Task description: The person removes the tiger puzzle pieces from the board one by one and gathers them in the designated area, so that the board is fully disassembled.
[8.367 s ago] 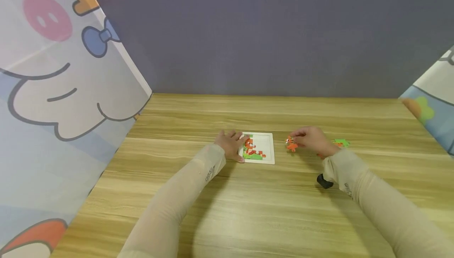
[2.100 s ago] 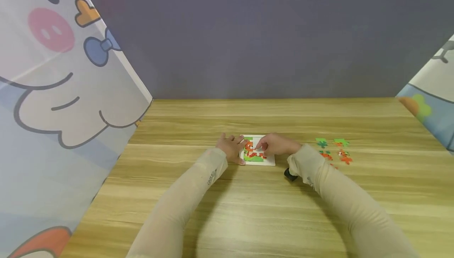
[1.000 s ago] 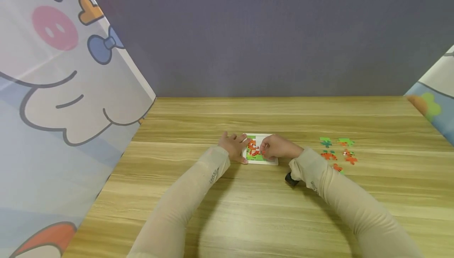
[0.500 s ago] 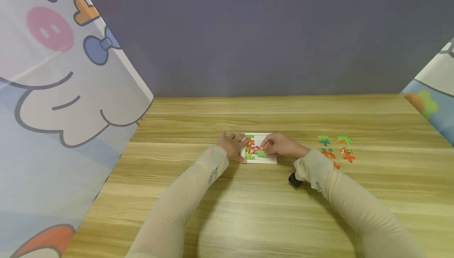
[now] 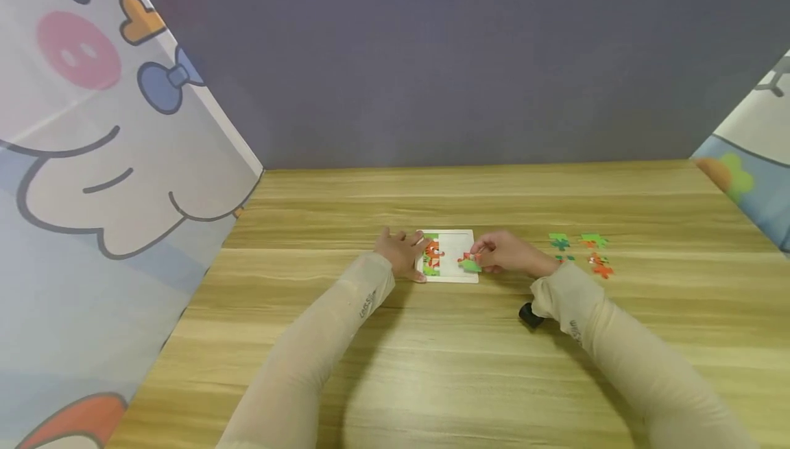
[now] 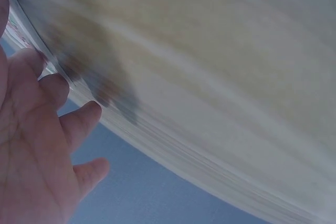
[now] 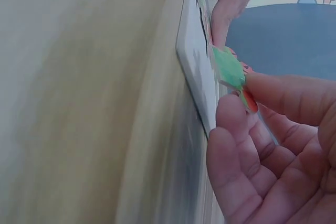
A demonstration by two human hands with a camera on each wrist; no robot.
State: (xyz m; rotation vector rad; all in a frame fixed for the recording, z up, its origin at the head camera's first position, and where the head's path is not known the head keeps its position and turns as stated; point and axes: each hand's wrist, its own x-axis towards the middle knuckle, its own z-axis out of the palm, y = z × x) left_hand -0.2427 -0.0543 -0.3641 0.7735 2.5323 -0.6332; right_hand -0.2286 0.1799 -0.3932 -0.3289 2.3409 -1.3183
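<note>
A white-framed puzzle board (image 5: 447, 280) lies on the table, with assembled orange and green tiger pieces (image 5: 434, 253) along its left side and bare white to their right. My left hand (image 5: 400, 255) rests on the board's left edge, fingers spread. Over the board's right part, my right hand (image 5: 509, 254) pinches a green and orange puzzle piece (image 5: 471, 266) between thumb and fingers. In the right wrist view, this puzzle piece (image 7: 229, 68) is tilted up, close beside the board. How far it is above the board is hard to tell.
Several loose puzzle pieces lie right of the board, among them a green one (image 5: 559, 240), a green and orange one (image 5: 594, 240) and an orange one (image 5: 601, 269). My right forearm partly covers others. A dark grey panel (image 5: 469, 65) stands behind the table (image 5: 432, 367).
My right hand has lifted the green and orange piece from the board's lower middle and drawn it rightward, baring white there. Earlier, it set an orange piece down among the loose ones. My left hand stays put.
</note>
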